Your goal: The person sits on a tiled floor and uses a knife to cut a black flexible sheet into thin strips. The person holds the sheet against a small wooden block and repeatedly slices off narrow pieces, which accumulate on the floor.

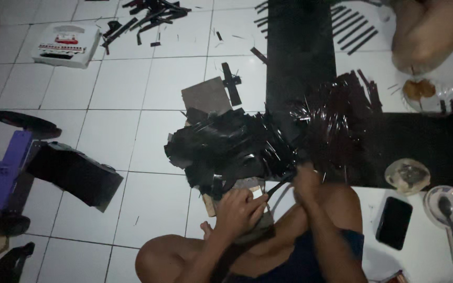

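my left hand [239, 207] pinched a black strip [273, 189], my right hand [306, 181] gripping its far end; best kept taut, i judged.

White tiled floor [148, 84] with grey grout lines, glossy black strips [226, 147] heaped, long black sheet [300, 47], brown cardboard square [205, 95], purple toy vehicle [11, 162], black phone [394, 222], white box with red markings [66, 44]

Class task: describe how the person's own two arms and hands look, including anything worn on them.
Both arms are bare, with no sleeves showing. The left hand and right hand wear no gloves; no watch or rings can be made out in the dim light. Dark blue clothing shows below the arms.
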